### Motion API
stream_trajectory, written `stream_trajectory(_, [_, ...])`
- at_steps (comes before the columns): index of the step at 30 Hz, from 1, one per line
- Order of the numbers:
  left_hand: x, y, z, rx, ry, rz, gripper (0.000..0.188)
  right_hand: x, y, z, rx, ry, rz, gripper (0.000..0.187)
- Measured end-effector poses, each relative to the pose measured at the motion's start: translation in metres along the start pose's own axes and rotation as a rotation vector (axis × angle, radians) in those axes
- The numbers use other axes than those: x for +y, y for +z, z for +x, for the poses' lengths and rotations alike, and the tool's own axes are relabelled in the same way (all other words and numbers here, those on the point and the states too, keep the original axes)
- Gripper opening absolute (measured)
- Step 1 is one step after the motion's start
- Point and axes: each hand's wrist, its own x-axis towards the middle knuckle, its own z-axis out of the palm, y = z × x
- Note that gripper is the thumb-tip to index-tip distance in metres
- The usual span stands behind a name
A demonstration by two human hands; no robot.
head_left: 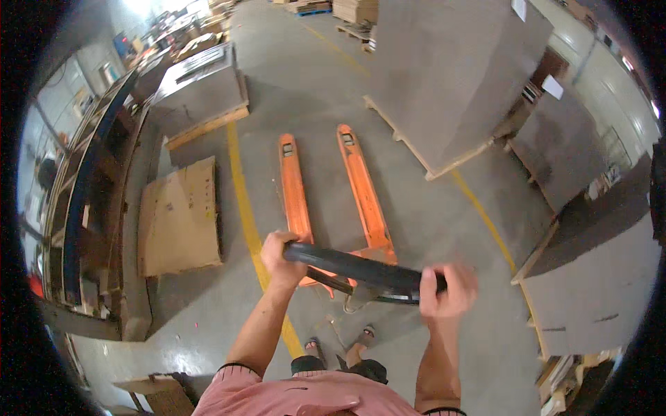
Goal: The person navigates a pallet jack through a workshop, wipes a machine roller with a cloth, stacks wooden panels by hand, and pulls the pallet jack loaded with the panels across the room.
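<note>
An orange pallet jack (365, 188) stands on the floor ahead of me, its two forks pointing away, with no load on them. Its black loop handle (354, 266) lies crosswise before my body. My left hand (281, 262) is wrapped round the handle's left end. At the right end, my right hand (449, 290) is closed on the same handle, slightly blurred, thumb toward me. Part of the jack's body is hidden beneath the handle.
Tall grey stacks on wooden pallets (402, 139) line the right side. To the left are a covered pallet stack (201, 87), a flat cardboard sheet (182, 218) and a long rack (90, 187). Yellow lines (239, 187) mark the grey floor (291, 83). More pallets stand far ahead.
</note>
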Motion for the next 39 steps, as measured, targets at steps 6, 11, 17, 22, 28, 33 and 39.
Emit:
stream_trajectory(6, [-0.03, -0.001, 0.029, -0.002, 0.099, -0.116, 0.029, -0.106, -0.029, -0.045, -0.237, 0.131, -0.145, 0.021])
stream_trajectory(11, [-0.05, -0.008, 0.032, -0.023, 0.106, -0.163, 0.029, -0.149, -0.023, -0.054, -0.205, 0.248, -0.005, 0.032])
stream_trajectory(17, [-0.048, -0.005, 0.034, 0.012, 0.142, -0.196, 0.03, -0.156, -0.024, -0.056, -0.187, 0.346, -0.09, 0.028])
stream_trajectory(22, [-0.042, 0.008, 0.038, -0.069, 0.131, -0.203, 0.031, -0.128, -0.019, -0.051, -0.125, 0.429, -0.105, 0.019])
stream_trajectory(28, [-0.03, 0.059, 0.045, -0.073, 0.11, -0.209, 0.03, -0.071, -0.015, -0.021, -0.055, 0.451, -0.157, 0.018])
stream_trajectory(33, [-0.011, 0.111, 0.059, -0.151, 0.024, -0.165, 0.033, 0.005, -0.008, 0.02, -0.041, 0.449, -0.142, 0.02])
stream_trajectory(39, [0.011, 0.173, 0.074, -0.159, -0.069, -0.224, 0.032, 0.126, 0.013, 0.086, -0.106, 0.362, -0.052, 0.021])
